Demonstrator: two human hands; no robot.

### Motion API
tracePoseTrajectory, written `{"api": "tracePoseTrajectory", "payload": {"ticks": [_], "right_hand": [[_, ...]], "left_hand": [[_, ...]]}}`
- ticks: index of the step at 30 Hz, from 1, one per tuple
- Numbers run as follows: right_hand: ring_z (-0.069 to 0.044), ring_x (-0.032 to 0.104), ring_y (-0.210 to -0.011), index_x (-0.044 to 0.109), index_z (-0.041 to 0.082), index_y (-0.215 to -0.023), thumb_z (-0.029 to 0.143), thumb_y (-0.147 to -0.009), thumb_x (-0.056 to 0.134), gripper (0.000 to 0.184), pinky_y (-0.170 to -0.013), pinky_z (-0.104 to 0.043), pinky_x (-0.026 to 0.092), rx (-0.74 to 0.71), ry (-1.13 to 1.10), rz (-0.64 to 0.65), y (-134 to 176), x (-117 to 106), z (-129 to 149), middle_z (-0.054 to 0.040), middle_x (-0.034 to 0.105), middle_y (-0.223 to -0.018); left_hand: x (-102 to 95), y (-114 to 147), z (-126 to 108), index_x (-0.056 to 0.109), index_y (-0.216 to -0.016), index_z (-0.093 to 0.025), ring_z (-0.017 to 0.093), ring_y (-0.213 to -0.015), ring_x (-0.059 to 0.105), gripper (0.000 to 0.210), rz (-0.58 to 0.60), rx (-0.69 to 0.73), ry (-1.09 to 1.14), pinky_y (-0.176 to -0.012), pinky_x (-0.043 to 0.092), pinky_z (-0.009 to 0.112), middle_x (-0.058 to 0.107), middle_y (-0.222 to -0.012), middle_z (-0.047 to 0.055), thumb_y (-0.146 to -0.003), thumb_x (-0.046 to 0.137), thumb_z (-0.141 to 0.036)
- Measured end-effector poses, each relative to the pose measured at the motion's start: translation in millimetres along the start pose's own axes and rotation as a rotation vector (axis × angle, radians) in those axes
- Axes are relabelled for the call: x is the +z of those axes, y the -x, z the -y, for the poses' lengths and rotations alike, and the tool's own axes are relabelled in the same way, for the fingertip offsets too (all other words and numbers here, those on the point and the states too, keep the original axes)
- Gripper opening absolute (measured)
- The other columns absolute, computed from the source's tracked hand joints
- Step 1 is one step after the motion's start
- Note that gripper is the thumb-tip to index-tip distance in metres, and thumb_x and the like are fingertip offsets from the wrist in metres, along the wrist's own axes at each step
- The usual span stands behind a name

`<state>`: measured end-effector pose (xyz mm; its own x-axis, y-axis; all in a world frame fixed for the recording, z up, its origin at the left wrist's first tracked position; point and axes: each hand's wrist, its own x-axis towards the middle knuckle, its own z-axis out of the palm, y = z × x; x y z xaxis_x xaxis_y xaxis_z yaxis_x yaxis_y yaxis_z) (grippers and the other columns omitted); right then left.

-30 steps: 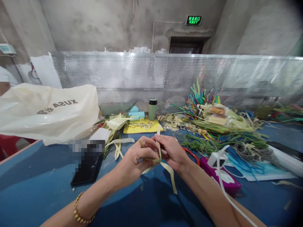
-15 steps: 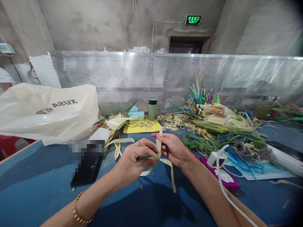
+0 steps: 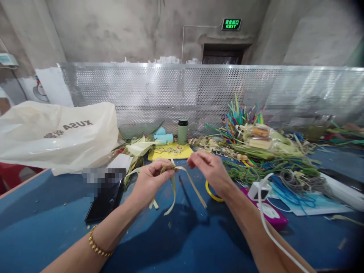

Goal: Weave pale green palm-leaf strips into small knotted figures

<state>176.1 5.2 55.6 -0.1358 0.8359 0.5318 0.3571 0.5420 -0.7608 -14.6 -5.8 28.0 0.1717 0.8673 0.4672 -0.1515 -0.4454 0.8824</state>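
Note:
My left hand (image 3: 155, 178) pinches pale, ribbon-like plant strips (image 3: 196, 188), which look like dried leaf or husk. They cross at a knot-like bunch by the fingertips, and several loose ends dangle over the blue table (image 3: 148, 242). My right hand (image 3: 209, 170) is just to the right, apart from the strips. Its fingers are curled together and slightly blurred; whether anything is between them is hidden. Below the right palm shows a yellow ring-shaped thing (image 3: 212, 193), partly covered by the hand and wrist.
A black phone (image 3: 105, 201) lies left of my forearm. Behind are leafy husks (image 3: 139, 149), a yellow sheet (image 3: 170, 152) and a green bottle (image 3: 182, 132). Green cords (image 3: 256, 168), a purple box (image 3: 274, 216) and a white cable (image 3: 265, 223) sit right. A perforated metal screen (image 3: 159, 91) stands behind.
My right hand has let go of the upright strip and moved away from it. My left hand has shifted slightly left and up with the strips. The yellow ring has come into view.

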Motion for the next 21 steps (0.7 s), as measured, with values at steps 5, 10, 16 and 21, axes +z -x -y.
{"api": "tracePoseTrajectory", "payload": {"ticks": [5, 10, 16, 21], "right_hand": [[-0.011, 0.052, -0.056, 0.059, 0.016, -0.067, 0.039, -0.083, 0.056, 0.028, -0.056, -0.023, 0.040, 0.075, -0.147, 0.264, 11.8, 17.0, 11.2, 0.0005, 0.056, -0.059], [-0.006, 0.039, -0.043, 0.059, 0.016, -0.071, 0.031, -0.076, 0.063, 0.017, -0.042, -0.020, 0.029, 0.265, -0.415, 0.300, 13.5, 22.2, 6.5, 0.0046, 0.049, -0.054], [-0.004, 0.036, -0.038, 0.055, 0.015, -0.067, 0.031, -0.073, 0.064, 0.020, -0.037, -0.018, 0.026, 0.418, -0.568, 0.279, 13.6, 25.2, 8.6, 0.0050, 0.048, -0.051], [-0.003, 0.033, -0.032, 0.054, 0.015, -0.063, 0.051, -0.073, 0.063, 0.038, -0.031, -0.019, 0.022, 0.490, -0.504, 0.280, 12.6, 26.4, 7.8, 0.0033, 0.052, -0.049]], "left_hand": [[-1.1, -3.7, 0.6, 0.070, -0.072, -0.016, 0.019, -0.091, 0.056, 0.007, 0.029, 0.084, -0.216, -0.085, 0.044, 0.032, 0.063, -0.087, 0.008, -0.073, 0.067, -0.022], [0.9, -1.6, 3.5, 0.070, -0.072, -0.016, 0.019, -0.092, 0.056, 0.007, -0.020, 0.061, -0.135, -0.084, 0.043, 0.030, 0.063, -0.089, 0.007, -0.071, 0.069, -0.022], [7.8, 3.1, 9.2, 0.070, -0.077, -0.016, 0.017, -0.091, 0.055, 0.009, -0.068, -0.048, 0.078, -0.084, 0.043, 0.030, 0.062, -0.095, 0.006, -0.074, 0.067, -0.024], [6.7, 2.2, 11.1, 0.071, -0.077, -0.017, 0.020, -0.095, 0.055, 0.010, -0.005, 0.074, -0.171, -0.086, 0.043, 0.031, 0.063, -0.093, 0.008, -0.076, 0.066, -0.026]]}}
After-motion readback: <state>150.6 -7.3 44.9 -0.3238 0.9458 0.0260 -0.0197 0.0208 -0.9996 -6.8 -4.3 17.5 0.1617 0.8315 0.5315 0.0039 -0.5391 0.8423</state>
